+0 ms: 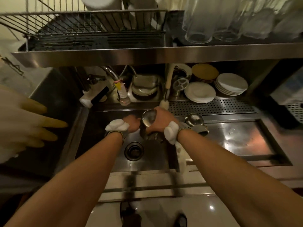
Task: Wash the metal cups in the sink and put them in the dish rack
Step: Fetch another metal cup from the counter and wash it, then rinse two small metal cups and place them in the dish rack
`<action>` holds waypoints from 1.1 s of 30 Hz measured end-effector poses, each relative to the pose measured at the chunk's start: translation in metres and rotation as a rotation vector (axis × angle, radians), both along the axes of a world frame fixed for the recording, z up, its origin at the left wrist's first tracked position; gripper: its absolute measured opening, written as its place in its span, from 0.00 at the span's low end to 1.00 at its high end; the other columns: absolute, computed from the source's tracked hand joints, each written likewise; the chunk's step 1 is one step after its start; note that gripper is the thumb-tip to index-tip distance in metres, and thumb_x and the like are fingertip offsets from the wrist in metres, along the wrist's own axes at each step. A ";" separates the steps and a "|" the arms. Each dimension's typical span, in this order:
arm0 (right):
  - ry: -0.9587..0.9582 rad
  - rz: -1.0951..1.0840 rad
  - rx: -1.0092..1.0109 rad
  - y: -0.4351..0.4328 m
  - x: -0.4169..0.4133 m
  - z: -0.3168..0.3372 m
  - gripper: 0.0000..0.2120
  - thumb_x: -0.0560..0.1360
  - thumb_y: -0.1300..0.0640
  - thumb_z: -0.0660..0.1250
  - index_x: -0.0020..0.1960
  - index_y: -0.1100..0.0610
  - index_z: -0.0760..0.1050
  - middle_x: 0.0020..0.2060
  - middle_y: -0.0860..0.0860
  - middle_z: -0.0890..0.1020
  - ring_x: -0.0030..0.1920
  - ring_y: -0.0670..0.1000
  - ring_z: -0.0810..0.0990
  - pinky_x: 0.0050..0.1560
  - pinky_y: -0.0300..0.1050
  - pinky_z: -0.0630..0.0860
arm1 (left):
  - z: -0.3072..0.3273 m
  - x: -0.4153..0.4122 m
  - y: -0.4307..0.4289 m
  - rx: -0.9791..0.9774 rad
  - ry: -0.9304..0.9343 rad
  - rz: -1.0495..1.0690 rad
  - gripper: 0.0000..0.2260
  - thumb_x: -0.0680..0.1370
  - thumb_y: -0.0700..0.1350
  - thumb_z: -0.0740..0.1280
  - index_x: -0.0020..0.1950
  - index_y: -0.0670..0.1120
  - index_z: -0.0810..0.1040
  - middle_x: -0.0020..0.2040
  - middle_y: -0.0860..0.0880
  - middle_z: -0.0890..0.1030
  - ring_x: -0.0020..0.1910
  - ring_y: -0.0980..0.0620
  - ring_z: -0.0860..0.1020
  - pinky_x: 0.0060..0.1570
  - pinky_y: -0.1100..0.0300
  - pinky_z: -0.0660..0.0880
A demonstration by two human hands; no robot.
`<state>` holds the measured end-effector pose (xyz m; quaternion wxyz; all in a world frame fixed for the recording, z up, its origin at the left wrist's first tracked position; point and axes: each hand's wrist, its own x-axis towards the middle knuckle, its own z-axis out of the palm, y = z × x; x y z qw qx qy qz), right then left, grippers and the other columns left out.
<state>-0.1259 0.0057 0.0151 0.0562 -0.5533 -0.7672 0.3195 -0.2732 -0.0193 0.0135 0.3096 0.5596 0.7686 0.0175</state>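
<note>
Above the back right corner of the sink (101,141), the right hand (161,122) clenches its fingers round a tilted metal cup (148,118). The left hand (131,122) grips the rim with curled fingers, probably to scrub inside. A second cup (195,120) waits on the sink's right edge.

2 metal cups (148,118) (195,119), 2 hands (131,122) (159,122)

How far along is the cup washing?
Done: no metal cup shows in the dish rack. In hand: the right hand grips one cup over the sink, left hand beside it. Left: a second cup sits at the sink's right edge.
</note>
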 end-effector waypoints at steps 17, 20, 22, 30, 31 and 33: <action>0.014 -0.060 0.024 -0.020 0.183 0.043 0.29 0.59 0.50 0.80 0.53 0.57 0.72 0.47 0.52 0.79 0.43 0.50 0.78 0.43 0.45 0.78 | 0.038 0.166 0.036 0.128 0.086 -0.497 0.29 0.75 0.44 0.69 0.75 0.45 0.64 0.72 0.43 0.70 0.70 0.44 0.70 0.68 0.54 0.66; 0.005 -0.085 -0.006 -0.018 0.198 0.037 0.32 0.56 0.49 0.81 0.55 0.56 0.71 0.47 0.50 0.79 0.45 0.50 0.78 0.44 0.47 0.78 | 0.023 0.178 0.045 0.119 0.107 -0.646 0.43 0.70 0.44 0.75 0.78 0.47 0.54 0.77 0.43 0.58 0.76 0.45 0.59 0.71 0.55 0.59; 0.011 -0.097 -0.010 -0.016 0.207 0.031 0.33 0.56 0.49 0.81 0.55 0.56 0.72 0.48 0.50 0.79 0.45 0.50 0.78 0.46 0.47 0.79 | 0.013 0.184 0.051 0.065 0.172 -0.705 0.48 0.69 0.47 0.76 0.79 0.48 0.47 0.79 0.43 0.51 0.78 0.44 0.52 0.73 0.54 0.55; -0.056 -0.113 -0.040 -0.005 0.223 0.021 0.36 0.58 0.48 0.80 0.61 0.58 0.70 0.51 0.52 0.79 0.48 0.52 0.78 0.46 0.46 0.79 | -0.019 0.202 0.064 0.173 0.206 -0.735 0.28 0.63 0.53 0.76 0.62 0.53 0.75 0.59 0.47 0.78 0.60 0.43 0.76 0.56 0.55 0.73; -0.067 -0.112 -0.034 -0.004 0.223 0.022 0.40 0.57 0.46 0.80 0.63 0.57 0.69 0.53 0.53 0.79 0.49 0.53 0.78 0.49 0.48 0.79 | -0.016 0.203 0.065 0.184 0.198 -0.710 0.24 0.63 0.51 0.76 0.58 0.52 0.76 0.57 0.46 0.79 0.58 0.43 0.77 0.53 0.57 0.74; -0.097 -0.091 -0.015 -0.003 0.222 0.026 0.45 0.56 0.43 0.79 0.67 0.54 0.65 0.57 0.53 0.78 0.53 0.54 0.78 0.53 0.52 0.79 | -0.008 0.200 0.066 0.204 0.185 -0.657 0.25 0.64 0.51 0.76 0.59 0.48 0.75 0.58 0.43 0.77 0.57 0.41 0.76 0.51 0.56 0.72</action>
